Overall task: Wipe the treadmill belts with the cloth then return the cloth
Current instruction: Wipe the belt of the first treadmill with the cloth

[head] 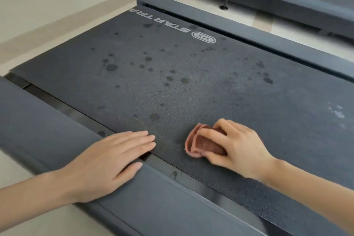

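Item: dusty-pink bunched cloth (199, 143), at 5 o'clock on the dark grey textured treadmill belt (172, 90), gripped in my right hand (235, 145). My left hand (109, 161) lies flat and spread at 7 o'clock across the gap at the belt's edge, where it could get pinched. Risk: the small wad may skip the dark wet spots (111, 67) toward 12. A second black treadmill (277, 0) stands well apart at 1 o'clock.

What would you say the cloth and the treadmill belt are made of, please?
The cloth looks like soft pinkish-brown fabric, perhaps microfibre: it bunches into folds in the right hand. The belt seems matte dark rubber or similar, its surface grainy and dull.
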Action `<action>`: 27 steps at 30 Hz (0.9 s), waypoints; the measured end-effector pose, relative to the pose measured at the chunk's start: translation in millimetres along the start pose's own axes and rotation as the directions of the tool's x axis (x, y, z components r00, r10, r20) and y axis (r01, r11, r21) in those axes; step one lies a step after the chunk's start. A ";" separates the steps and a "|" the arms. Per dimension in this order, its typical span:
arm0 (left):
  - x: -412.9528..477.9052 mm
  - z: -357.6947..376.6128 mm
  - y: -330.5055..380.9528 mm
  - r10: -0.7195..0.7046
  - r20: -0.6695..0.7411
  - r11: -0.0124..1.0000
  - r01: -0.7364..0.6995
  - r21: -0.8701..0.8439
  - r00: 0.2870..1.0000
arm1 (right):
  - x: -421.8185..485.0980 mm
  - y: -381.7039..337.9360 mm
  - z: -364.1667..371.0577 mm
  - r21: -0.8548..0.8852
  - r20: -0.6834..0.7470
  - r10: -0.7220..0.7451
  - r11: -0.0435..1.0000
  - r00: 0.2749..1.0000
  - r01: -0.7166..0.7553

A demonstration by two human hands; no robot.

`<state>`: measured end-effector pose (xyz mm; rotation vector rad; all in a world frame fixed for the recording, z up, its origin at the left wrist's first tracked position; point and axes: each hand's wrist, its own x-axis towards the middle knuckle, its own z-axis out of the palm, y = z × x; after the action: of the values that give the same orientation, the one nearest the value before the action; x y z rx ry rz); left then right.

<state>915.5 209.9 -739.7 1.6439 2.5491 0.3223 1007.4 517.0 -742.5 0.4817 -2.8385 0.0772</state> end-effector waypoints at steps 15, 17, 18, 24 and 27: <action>-17.7 -7.4 -72.3 -0.416 -0.105 0.908 0.408 -0.093 0.903 | 51.7 -51.4 14.4 -0.012 -0.069 0.034 0.999 0.997 -0.035; -16.8 -7.8 -72.3 -0.409 -0.108 0.912 0.402 -0.080 0.906 | 22.2 -56.8 5.2 0.018 -0.015 -0.064 0.998 0.998 0.064; -16.5 -7.7 -71.3 -0.406 -0.104 0.914 0.400 -0.071 0.908 | 7.8 -55.3 0.5 0.019 -0.003 -0.093 0.995 0.996 0.093; -16.4 -5.7 -71.2 -0.404 -0.101 0.915 0.403 -0.036 0.909 | 10.7 -51.7 -3.5 0.007 0.033 -0.175 0.985 0.984 0.174; -16.5 -4.6 -72.0 -0.404 -0.101 0.914 0.404 -0.022 0.909 | 40.7 -53.2 8.0 -0.004 0.030 -0.191 0.981 0.981 0.192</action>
<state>857.4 165.7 -752.1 1.0765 2.8768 0.3771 986.0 453.2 -739.0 0.7575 -2.8031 0.0236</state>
